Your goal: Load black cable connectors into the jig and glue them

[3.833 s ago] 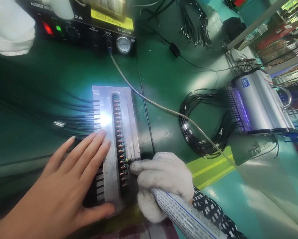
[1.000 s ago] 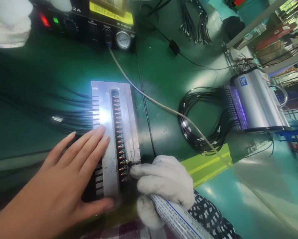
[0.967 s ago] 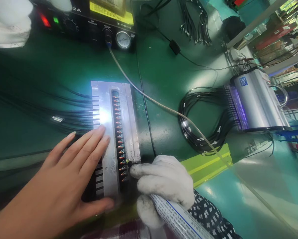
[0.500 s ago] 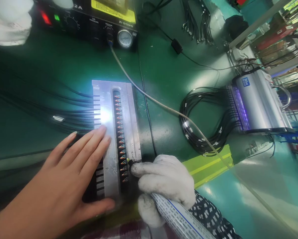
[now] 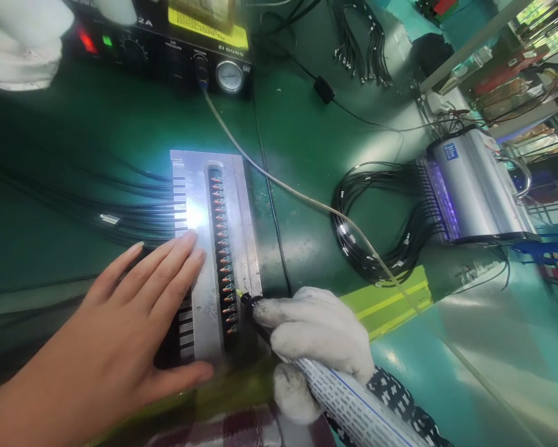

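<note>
Just right of my open left hand (image 5: 125, 329), touching its fingertips, I see the slotted metal block (image 5: 203, 310), long axis running away from me. My gloved right hand (image 5: 320, 329), slightly farther off, grips a printed tube (image 5: 353, 397), dark nozzle (image 5: 247, 300) beside the slot.

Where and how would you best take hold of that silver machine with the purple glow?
I'd grip the silver machine by its curved handle, coming from the right: the loop seems to stand out from the casing there, while black cables crowd the purple-lit left side.
</note>
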Demonstrator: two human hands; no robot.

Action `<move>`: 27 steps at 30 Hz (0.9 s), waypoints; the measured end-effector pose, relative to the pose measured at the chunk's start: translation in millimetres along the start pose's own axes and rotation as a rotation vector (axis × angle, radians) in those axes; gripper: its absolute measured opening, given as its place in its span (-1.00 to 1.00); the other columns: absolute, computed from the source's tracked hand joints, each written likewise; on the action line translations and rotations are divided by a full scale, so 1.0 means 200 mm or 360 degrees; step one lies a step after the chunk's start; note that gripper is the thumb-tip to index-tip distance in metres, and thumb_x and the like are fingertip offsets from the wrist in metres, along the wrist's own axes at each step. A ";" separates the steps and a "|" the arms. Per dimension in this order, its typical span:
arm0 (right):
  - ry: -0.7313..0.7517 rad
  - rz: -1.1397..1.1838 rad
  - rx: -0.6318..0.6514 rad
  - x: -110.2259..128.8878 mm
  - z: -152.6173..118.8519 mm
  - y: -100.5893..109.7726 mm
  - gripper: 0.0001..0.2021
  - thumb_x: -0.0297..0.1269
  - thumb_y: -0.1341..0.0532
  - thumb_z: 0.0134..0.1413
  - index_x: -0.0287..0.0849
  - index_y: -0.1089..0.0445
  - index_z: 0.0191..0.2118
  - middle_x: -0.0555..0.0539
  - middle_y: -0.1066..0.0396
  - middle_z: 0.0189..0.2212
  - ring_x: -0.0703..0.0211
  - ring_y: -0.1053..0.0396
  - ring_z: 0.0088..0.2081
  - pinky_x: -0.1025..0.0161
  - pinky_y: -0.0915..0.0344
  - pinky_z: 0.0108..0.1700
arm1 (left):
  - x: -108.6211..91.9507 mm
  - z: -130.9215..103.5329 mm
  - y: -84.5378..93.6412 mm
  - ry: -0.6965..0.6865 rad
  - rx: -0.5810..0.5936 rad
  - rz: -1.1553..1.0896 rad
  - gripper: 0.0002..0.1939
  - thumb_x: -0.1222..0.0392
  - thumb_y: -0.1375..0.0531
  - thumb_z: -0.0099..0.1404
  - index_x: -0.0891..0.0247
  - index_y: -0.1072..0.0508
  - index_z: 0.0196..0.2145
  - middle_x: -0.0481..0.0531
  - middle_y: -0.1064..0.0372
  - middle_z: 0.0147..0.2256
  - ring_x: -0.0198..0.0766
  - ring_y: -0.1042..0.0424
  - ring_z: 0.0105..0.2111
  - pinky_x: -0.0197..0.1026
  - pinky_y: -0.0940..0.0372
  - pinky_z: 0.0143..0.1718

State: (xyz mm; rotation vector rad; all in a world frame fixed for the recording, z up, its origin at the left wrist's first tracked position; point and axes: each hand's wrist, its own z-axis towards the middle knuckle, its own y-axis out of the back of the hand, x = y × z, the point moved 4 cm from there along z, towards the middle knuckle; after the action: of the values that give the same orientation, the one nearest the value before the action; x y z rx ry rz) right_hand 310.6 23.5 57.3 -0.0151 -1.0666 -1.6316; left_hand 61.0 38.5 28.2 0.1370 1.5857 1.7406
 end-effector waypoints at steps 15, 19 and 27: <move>-0.0020 0.0086 0.0073 0.01 0.00 -0.02 -0.81 -0.16 -0.31 0.12 -0.02 -0.50 -0.14 -0.01 -0.73 -0.08 0.24 -0.58 -0.46 0.21 -0.29 -0.54 | -0.01 0.02 0.01 -0.0017 -0.0028 -0.0024 0.18 -0.71 -0.03 0.36 0.03 0.13 0.65 -0.10 0.15 0.66 0.07 -0.12 0.58 -0.02 0.34 0.68; -0.0034 0.0051 0.0079 0.01 0.00 -0.02 -0.84 -0.14 -0.29 0.14 0.02 -0.50 -0.16 0.02 -0.73 -0.09 0.24 -0.49 -0.53 0.17 -0.26 -0.54 | 0.00 0.01 0.01 0.0005 -0.0019 -0.0031 0.18 -0.71 -0.04 0.35 0.03 0.12 0.65 -0.08 0.14 0.66 0.10 -0.13 0.58 0.00 0.34 0.68; 0.0001 0.0043 0.0149 0.02 -0.03 -0.05 -0.83 -0.05 -0.37 0.17 0.02 -0.55 -0.20 0.02 -0.71 -0.11 0.25 -0.47 -0.52 0.18 -0.22 -0.56 | 0.00 0.01 0.00 0.0002 -0.0016 -0.0015 0.18 -0.70 -0.03 0.35 0.04 0.10 0.65 -0.07 0.12 0.65 0.10 -0.14 0.57 -0.01 0.33 0.68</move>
State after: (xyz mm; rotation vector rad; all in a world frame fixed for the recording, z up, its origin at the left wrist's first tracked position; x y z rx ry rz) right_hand 304.7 15.5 49.9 0.0329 -1.1365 -1.5559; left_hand 61.2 39.5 29.3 0.1236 1.5758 1.7413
